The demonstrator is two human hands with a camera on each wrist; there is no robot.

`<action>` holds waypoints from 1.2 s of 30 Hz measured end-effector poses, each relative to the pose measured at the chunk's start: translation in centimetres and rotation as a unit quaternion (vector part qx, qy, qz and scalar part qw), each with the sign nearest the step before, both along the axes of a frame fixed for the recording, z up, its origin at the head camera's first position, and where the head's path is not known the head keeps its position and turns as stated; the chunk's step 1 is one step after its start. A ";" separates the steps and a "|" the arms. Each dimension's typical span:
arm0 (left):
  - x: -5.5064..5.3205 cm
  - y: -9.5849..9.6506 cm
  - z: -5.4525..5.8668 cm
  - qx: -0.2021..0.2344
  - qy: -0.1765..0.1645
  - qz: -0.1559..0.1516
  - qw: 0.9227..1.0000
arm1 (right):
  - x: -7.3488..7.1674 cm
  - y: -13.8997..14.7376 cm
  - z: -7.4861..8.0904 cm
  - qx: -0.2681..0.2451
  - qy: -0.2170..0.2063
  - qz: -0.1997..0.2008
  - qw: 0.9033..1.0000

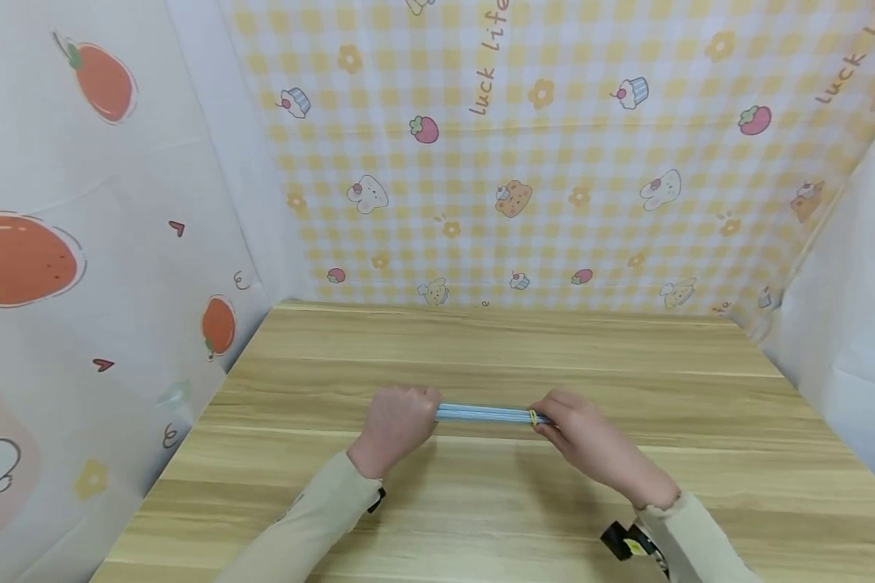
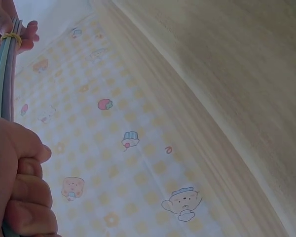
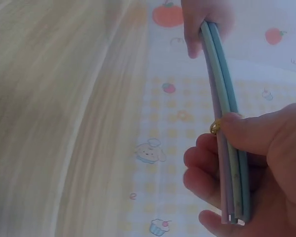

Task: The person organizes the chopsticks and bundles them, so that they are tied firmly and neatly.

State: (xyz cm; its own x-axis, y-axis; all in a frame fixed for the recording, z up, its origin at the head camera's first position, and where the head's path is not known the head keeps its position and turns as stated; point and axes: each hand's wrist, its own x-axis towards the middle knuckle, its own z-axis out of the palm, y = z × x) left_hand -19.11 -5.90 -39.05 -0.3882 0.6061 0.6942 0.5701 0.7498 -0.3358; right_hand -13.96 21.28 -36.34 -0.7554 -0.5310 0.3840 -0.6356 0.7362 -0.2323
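Observation:
Held level above the wooden table is a bundle of slim pastel chopsticks (image 1: 481,413), in blue, green and purple. A yellow rubber band (image 1: 533,418) circles it near the right end. My left hand (image 1: 401,421) grips the other end in a fist, which hides that end; the curled fingers (image 2: 32,197) show in the left wrist view. With thumb and fingers my right hand (image 1: 591,437) holds the banded end. In the right wrist view its thumb (image 3: 251,131) presses on the sticks beside the band (image 3: 215,127), and the stick ends lie over the palm.
The wooden table (image 1: 437,348) spreads under both hands. A yellow checked cloth (image 1: 467,162) with cartoon prints hangs behind it. White cloths close off the left side (image 1: 138,202) and the right side (image 1: 846,324). Small black devices (image 1: 623,541) are strapped at the wrists.

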 end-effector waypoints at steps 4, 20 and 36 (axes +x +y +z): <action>0.1 0.0 0.1 0.000 0.000 0.004 1.000 | 0.0 -0.3 0.3 0.005 -0.017 0.006 1.000; 0.0 0.1 -0.1 0.000 -0.026 0.007 1.000 | -0.1 -1.9 -0.8 -0.030 -0.008 -0.092 0.995; -0.3 0.1 -0.3 -0.023 -0.018 0.032 0.999 | -0.2 -1.3 -0.1 -0.027 -0.009 -0.059 0.998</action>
State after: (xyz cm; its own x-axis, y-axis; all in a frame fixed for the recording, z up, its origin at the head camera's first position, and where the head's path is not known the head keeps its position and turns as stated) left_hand -19.39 -5.84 -39.34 -0.4518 0.6098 0.6512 0.5332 0.7698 -0.3509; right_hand -14.20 20.02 -36.46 -0.8188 -0.4167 0.3948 -0.5401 0.7923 -0.2838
